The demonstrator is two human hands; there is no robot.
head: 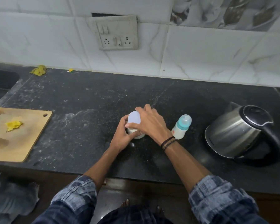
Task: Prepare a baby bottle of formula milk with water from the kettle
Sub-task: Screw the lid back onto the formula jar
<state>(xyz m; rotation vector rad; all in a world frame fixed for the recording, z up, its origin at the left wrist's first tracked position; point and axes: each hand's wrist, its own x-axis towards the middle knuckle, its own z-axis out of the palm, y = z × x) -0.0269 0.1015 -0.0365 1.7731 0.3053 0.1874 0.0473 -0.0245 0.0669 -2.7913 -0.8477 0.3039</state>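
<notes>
Both grasped the white-lidded jar (132, 131): left hand (121, 136) round body, right hand (150, 124) on lid (134, 119); baby bottle (182, 126), steel kettle (239, 133) beside, on speckled worktop (87, 102).

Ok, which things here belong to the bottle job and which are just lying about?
Job: powder jar, gripped by left hand and right hand; baby bottle; kettle.
Lying about: chopping board, yellow scrap, yellow rag, socket plate, sink.
</notes>
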